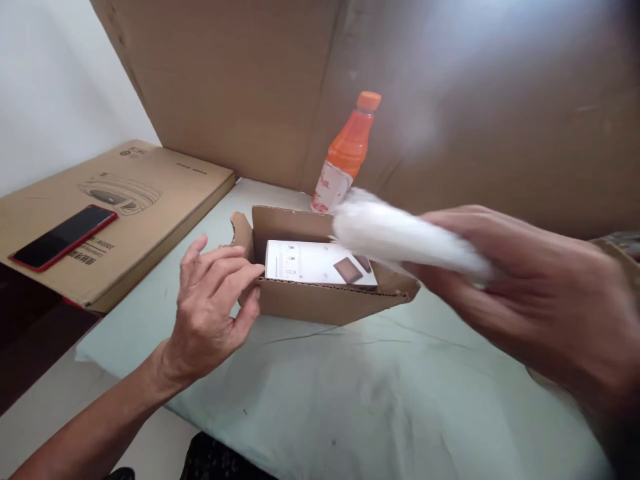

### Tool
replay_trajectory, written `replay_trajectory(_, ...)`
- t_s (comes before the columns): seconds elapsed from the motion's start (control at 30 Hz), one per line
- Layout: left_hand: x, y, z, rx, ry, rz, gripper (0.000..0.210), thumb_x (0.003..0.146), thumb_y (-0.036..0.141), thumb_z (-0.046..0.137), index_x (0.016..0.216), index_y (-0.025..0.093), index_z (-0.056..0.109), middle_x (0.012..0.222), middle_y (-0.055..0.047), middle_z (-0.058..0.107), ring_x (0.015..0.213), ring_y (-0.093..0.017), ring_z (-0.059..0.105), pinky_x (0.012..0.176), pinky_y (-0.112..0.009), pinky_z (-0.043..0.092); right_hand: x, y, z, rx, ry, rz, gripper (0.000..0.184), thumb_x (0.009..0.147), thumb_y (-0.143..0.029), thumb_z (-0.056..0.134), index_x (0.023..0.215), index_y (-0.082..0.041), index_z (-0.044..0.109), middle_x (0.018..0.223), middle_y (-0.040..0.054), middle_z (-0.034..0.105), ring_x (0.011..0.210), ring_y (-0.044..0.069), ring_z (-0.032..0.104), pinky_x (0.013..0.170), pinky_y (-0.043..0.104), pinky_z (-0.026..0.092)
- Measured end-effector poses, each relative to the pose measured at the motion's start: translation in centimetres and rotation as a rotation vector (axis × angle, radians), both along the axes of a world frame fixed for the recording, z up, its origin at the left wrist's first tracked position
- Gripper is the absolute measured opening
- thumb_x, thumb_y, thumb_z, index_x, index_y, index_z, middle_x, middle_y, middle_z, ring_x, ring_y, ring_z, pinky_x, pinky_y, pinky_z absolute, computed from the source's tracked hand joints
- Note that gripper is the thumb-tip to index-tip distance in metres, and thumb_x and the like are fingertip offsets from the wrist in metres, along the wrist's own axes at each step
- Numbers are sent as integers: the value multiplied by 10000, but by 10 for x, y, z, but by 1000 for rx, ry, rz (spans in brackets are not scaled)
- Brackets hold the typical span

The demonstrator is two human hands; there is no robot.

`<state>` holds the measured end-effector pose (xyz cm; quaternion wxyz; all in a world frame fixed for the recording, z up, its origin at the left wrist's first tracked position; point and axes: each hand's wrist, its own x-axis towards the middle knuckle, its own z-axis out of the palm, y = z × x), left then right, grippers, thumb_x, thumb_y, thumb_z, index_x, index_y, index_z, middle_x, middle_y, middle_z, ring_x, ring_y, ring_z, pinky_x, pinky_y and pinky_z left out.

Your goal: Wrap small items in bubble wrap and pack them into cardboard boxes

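Observation:
A small cardboard box (310,301) stands with its top open on the pale green cloth. Inside it sits a white printed box (310,261) with brown pictures on its face. My left hand (215,297) pinches the front left rim of the cardboard box between thumb and fingers. Above the right end of the box, my right hand (530,287) grips a white, soft-looking bundle (395,230), blurred by motion; its exact kind is unclear. The bundle covers part of the printed box's right side.
Behind the box an orange-capped drink bottle (345,157) leans against or near a tall cardboard panel (240,80). At left, a large flat carton (165,180) carries a red-edged phone (63,237). Pale green cloth (310,380) covers the table.

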<state>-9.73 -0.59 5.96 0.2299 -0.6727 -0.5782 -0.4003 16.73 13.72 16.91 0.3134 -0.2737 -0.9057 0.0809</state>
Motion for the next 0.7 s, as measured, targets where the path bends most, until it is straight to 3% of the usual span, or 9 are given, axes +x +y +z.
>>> replay_trajectory(0.1,4,0,-8,26,-66,-3,456,825,35,640,1218,258,576,1058,-62,680,1159,-296,658,1163,-637,426,-61,13,-3,199,-187,201,266,1025,-398,507,1154,-268,700,1100,19,729,862,163,682,724,321,522)
replay_trajectory(0.2,10,0,-15,69,-131,15,466,832,33,635,1227,271,572,1087,-68,637,1188,-292,625,1144,-622,453,-102,26,-19,260,-317,280,239,1036,-333,499,1139,-244,695,1041,12,710,862,156,655,746,307,491)
replay_trajectory(0.3,12,0,-22,99,-163,34,458,836,35,639,1228,263,578,1081,-75,614,1198,-289,598,1138,-611,457,-121,36,-28,349,-495,375,237,1024,-174,470,1005,-218,702,930,17,678,797,143,601,747,308,440)
replay_trajectory(0.47,11,7,-32,195,-174,16,417,828,26,630,1197,219,610,1022,-71,630,1185,-275,590,1111,-562,467,-147,21,-12,512,-710,540,251,974,-69,495,801,-177,642,873,51,624,809,166,550,756,325,400)
replay_trajectory(0.6,12,10,-36,241,-209,11,397,823,32,627,1175,215,619,1013,-69,628,1182,-272,588,1094,-545,464,-184,3,-11,524,-808,646,270,944,-73,556,695,-171,589,884,67,616,889,204,566,784,342,408)
replay_trajectory(0.7,13,11,-38,252,-224,11,399,824,29,609,1174,219,622,1001,-65,631,1178,-269,587,1090,-540,457,-193,9,-17,386,-889,660,202,909,-39,582,766,-174,628,898,61,624,824,187,560,717,320,402)
